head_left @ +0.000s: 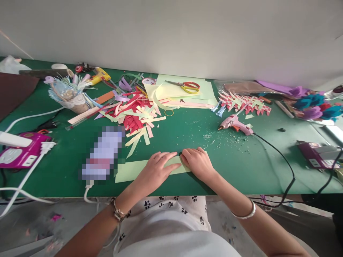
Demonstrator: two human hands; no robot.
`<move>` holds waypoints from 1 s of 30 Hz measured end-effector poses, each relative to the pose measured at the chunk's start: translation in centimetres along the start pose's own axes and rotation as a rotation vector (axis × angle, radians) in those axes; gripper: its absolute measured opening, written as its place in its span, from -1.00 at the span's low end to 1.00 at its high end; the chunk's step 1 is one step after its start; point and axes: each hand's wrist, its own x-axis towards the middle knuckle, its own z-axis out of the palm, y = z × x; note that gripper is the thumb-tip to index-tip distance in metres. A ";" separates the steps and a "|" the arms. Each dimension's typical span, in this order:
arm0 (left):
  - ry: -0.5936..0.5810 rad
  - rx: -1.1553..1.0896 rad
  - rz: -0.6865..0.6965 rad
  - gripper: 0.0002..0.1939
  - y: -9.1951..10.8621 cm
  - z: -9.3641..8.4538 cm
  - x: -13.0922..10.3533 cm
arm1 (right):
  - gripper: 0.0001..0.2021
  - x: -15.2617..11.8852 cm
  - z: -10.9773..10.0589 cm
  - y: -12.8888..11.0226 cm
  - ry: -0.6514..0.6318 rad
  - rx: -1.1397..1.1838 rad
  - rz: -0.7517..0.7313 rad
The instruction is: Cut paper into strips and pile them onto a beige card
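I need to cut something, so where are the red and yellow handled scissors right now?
In the head view, the red and yellow handled scissors lie at the far side of the green table, on the pale green paper sheets, just right of the heap of cut paper strips.

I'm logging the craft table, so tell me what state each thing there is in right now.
Left hand: flat, pressing the green paper strip.
Right hand: flat on the strip's right end.
Green paper strip: lying flat on the table.
Scissors: closed, on paper sheets.
Pink glue gun: lying down, cord attached.
Cut paper strips: heaped loosely.
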 end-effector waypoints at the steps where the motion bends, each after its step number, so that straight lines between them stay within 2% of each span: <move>1: -0.047 -0.003 0.036 -0.64 -0.1 -0.2 -0.3 | -0.72 0.0 0.0 0.0 -0.002 0.000 0.000; 3: -0.148 -0.008 0.099 -0.62 -0.4 -0.6 -0.6 | -0.72 0.0 0.1 0.1 -0.005 0.001 0.004; 5: -0.227 -0.028 0.148 -0.52 -0.7 -0.8 -0.9 | -0.72 0.0 0.3 0.1 -0.008 -0.001 0.006; 8: -0.270 -0.051 0.182 -0.37 -1.0 -0.8 -1.3 | -0.72 -0.1 0.4 0.1 -0.011 -0.005 -0.003; 12: -0.282 -0.072 0.185 -0.25 -1.3 -0.5 -1.9 | -0.72 -0.1 0.5 0.1 0.014 -0.017 -0.011; 19: -0.267 -0.095 0.162 -0.24 -1.3 -0.2 -2.0 | -0.77 -0.1 -0.4 0.2 0.045 -0.084 -0.030; 23: -0.252 -0.093 0.156 -0.23 -1.2 -0.1 -2.1 | -0.80 -2.1 -1.8 -0.6 0.101 -0.005 -0.122; 26: -0.259 -0.102 0.147 -0.23 -1.1 -0.3 -2.0 | -0.77 -4.3 -2.4 -1.5 0.059 0.145 -0.202; 30: -0.280 -0.110 0.133 -0.21 -1.0 -0.6 -1.8 | -0.70 -6.0 -2.4 -2.3 0.008 0.206 -0.183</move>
